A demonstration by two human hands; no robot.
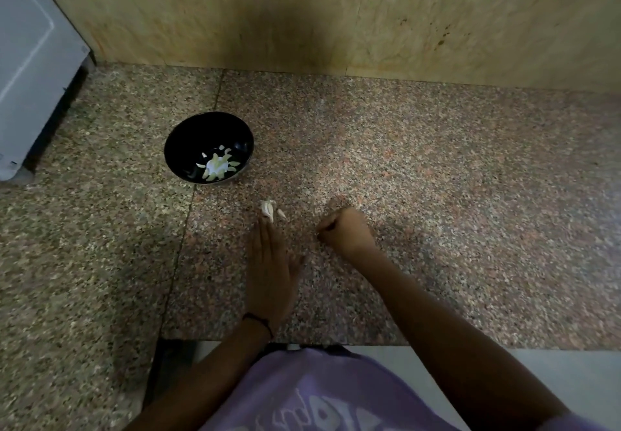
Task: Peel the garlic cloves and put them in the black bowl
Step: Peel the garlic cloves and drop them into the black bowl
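A few small pale garlic pieces (268, 209) lie on a speckled pink-grey stone counter (437, 178), near its middle; the picture is too soft to tell whether they are whole cloves or loose skin. The left hand (268, 262) lies flat with its fingers straight and together, their tips just reaching these pieces. The right hand (346, 229) is just to the right, close above the counter, with its fingers curled into a fist; I cannot tell whether it holds anything. Further back and to the left, apart from both hands, stands the black bowl (188, 131), upright, with a small heap of peeled pale cloves (218, 167) in its bottom. A thin dark band (258, 319) circles the left wrist. At the bottom edge is the person's lilac shirt (319, 393). Behind the counter rises a yellowish stone wall (235, 10), and a white appliance (27, 61) stands at the far left.
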